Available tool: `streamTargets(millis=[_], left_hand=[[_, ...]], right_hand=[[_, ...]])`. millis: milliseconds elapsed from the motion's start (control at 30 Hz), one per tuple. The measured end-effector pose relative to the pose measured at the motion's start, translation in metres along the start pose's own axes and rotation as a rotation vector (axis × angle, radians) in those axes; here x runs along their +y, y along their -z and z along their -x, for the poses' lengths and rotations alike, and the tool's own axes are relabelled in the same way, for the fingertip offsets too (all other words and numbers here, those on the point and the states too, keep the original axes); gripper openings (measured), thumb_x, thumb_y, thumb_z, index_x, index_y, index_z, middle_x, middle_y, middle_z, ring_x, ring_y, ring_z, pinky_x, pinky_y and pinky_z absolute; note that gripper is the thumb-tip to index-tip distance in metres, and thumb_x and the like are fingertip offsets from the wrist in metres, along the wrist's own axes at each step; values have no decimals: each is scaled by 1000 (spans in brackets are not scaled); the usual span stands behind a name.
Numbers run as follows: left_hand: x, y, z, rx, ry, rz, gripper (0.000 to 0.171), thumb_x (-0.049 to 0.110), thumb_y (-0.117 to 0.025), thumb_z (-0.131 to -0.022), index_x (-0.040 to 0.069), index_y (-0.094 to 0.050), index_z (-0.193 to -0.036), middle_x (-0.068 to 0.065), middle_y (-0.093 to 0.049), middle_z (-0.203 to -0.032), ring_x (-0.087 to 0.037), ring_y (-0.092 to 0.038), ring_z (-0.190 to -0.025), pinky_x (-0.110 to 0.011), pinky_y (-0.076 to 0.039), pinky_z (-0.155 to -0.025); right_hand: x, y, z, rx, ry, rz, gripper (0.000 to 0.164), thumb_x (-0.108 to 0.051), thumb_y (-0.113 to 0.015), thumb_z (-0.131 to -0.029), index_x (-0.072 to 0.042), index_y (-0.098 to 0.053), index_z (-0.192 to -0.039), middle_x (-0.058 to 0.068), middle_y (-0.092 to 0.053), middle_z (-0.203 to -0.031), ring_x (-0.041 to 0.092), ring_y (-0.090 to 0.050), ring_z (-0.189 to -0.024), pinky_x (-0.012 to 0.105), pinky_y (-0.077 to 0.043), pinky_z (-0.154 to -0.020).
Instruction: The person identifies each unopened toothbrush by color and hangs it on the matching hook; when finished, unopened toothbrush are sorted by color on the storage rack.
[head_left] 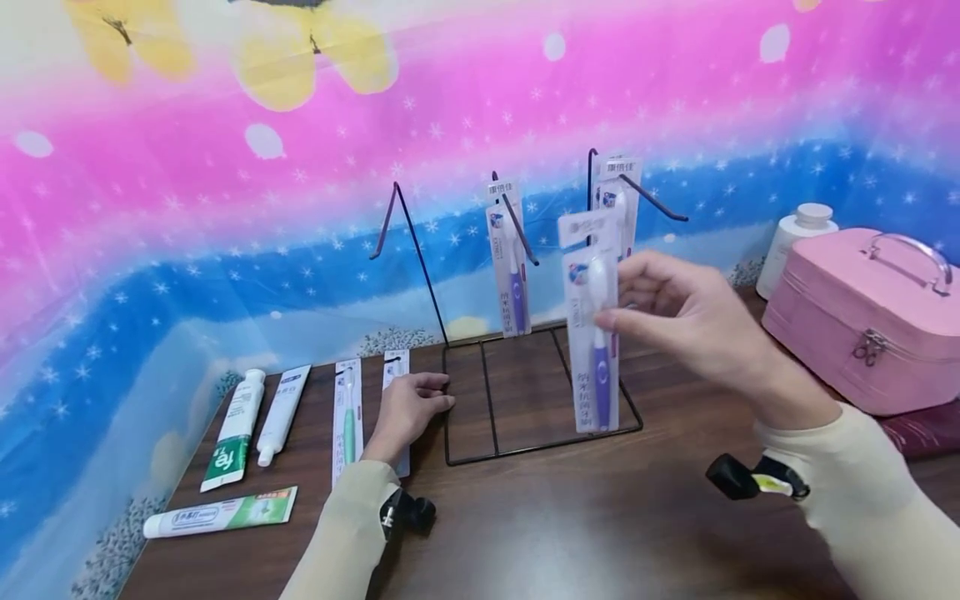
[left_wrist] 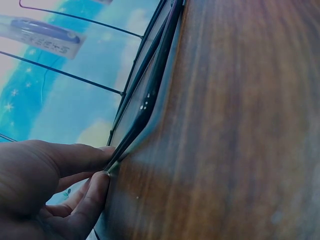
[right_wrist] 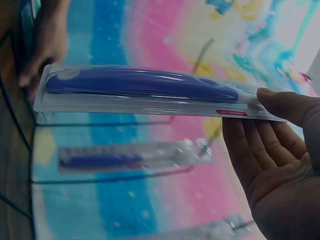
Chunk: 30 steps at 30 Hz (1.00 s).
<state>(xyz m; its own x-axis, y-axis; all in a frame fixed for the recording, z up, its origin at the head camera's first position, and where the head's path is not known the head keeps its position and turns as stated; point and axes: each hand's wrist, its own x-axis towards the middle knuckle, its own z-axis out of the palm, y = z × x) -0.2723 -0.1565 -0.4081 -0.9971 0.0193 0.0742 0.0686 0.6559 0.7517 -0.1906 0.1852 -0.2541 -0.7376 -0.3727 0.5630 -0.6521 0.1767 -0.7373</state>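
My right hand (head_left: 675, 321) pinches a packaged purple toothbrush (head_left: 602, 375) by its card, thumb in front and fingers behind. The pack hangs upright over the right part of the black wire display rack (head_left: 468, 458). In the right wrist view the purple handle (right_wrist: 145, 85) shows through clear plastic. My left hand (head_left: 408, 412) grips the left edge of the rack's base, and the left wrist view shows thumb and finger (left_wrist: 82, 160) pinching the wire corner. Purple toothbrush packs hang on the middle hook (head_left: 510, 275) and the right hook (head_left: 630, 179). The left hook (head_left: 386, 221) carries no pack.
Two toothbrush packs, one green (head_left: 348, 417) and one partly under my left hand (head_left: 396, 360), lie left of the rack. Toothpaste tubes (head_left: 236, 425) lie farther left. A pink case (head_left: 862, 317) and a white bottle (head_left: 795, 242) stand on the right. A patterned cloth (head_left: 480, 100) hangs behind.
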Motion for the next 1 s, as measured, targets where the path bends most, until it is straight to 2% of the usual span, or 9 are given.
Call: streamTargets(millis=[167, 333, 533, 767, 1000], left_hand=[[-6, -1, 6, -2, 1, 1, 34, 11, -76, -85, 9, -70, -118, -5, -70, -103, -19, -65, -92, -36, -52, -78], [-7, -1, 4, 2, -1, 14, 34, 11, -76, -84, 10, -71, -118, -6, -69, -101, -19, -64, -91, -36, -52, -78], [-4, -2, 1, 10, -5, 14, 34, 11, -76, -84, 10, -71, -118, -5, -69, -100, -19, -64, -90, -37, -51, -78], [-4, -3, 0, 15, -5, 14, 33, 10, -76, -84, 10, -71, -117, -6, -70, -103, -18, -65, -91, -36, -52, -79], [-4, -1, 0, 24, -2, 11, 33, 10, -76, -84, 10, -71, -116, -6, -70, -102, -18, -64, -91, -36, -52, -79]], right_hand=[[8, -24, -1, -48, -39, -59, 25, -4, -71, -88, -6, -61, -111, 8, -70, -101, 27, -68, -89, 35, -56, -72], [12, -36, -8, -49, -47, -80, 25, -4, -71, -88, -2, -61, -111, 8, -70, -100, 27, -68, -89, 37, -56, -73], [14, -39, -14, -29, -34, -80, 24, -2, -70, -87, 0, -60, -109, 9, -70, -98, 27, -68, -87, 35, -55, -73], [17, -42, -18, -54, -16, -90, 24, -1, -69, -88, 0, -60, -111, 9, -70, -103, 27, -68, -92, 35, -55, -77], [21, -44, -23, -62, -55, -85, 24, -5, -69, -89, -1, -60, -111, 9, -70, -104, 26, -68, -94, 37, -55, -78]])
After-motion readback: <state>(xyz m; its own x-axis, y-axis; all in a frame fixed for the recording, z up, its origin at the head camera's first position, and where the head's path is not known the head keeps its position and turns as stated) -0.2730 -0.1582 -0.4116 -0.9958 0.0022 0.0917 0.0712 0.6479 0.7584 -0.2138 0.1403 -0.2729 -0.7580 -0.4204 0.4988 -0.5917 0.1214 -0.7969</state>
